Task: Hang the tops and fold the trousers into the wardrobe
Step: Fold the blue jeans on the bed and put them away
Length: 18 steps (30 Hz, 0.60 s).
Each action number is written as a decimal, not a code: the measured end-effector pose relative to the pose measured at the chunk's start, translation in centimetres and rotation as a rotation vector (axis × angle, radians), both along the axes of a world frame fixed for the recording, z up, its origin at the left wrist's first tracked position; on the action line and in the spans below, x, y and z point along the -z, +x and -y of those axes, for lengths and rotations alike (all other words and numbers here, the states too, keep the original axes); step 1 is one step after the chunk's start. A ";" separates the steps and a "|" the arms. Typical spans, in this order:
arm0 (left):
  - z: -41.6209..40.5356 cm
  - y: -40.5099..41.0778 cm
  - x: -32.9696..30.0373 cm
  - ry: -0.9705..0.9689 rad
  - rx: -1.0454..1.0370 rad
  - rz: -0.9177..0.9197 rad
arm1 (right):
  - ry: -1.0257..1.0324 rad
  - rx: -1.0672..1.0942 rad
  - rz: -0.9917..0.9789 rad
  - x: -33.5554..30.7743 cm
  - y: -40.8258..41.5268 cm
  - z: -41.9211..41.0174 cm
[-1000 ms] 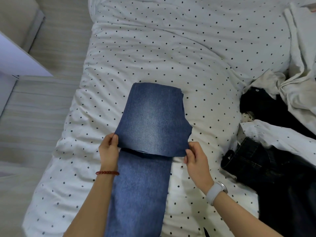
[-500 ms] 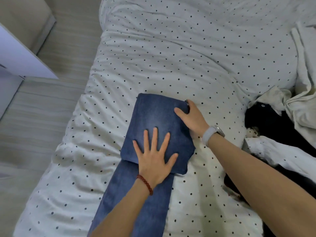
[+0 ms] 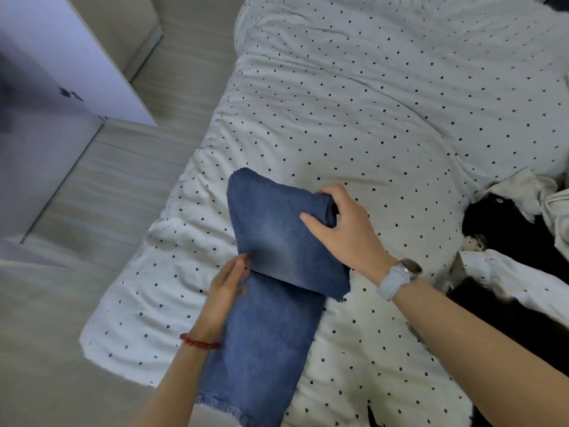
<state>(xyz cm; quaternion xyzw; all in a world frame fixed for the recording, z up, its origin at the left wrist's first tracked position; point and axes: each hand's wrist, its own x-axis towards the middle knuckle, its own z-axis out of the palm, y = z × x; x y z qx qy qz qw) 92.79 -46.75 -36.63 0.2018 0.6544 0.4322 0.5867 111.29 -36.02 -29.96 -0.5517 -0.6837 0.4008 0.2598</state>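
Blue jeans [image 3: 271,303] lie partly folded on the spotted white bed [image 3: 369,103], the upper part doubled over the legs. My right hand [image 3: 341,229], with a watch on its wrist, grips the right end of the fold, thumb on top and fingers curled round the bundle's edge. At the left edge of the jeans, just below the fold, my left hand [image 3: 228,291] with a red bead bracelet slips its fingers beneath the denim. The frayed hems hang near the bed's front edge.
A heap of other clothes [image 3: 523,257], black, white and cream, lies at the right of the bed. A white wardrobe door [image 3: 61,72] stands open at the upper left above the pale wooden floor [image 3: 92,195].
My left hand has come off the top of the fold, where it pressed flat, and gone to the jeans' left edge. My right hand now grips the fold's right end. The view swung right.
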 end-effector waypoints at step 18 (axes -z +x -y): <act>15.3 -5.8 -1.1 -0.199 -0.048 0.025 | 0.640 -0.621 0.103 8.0 -3.4 24.3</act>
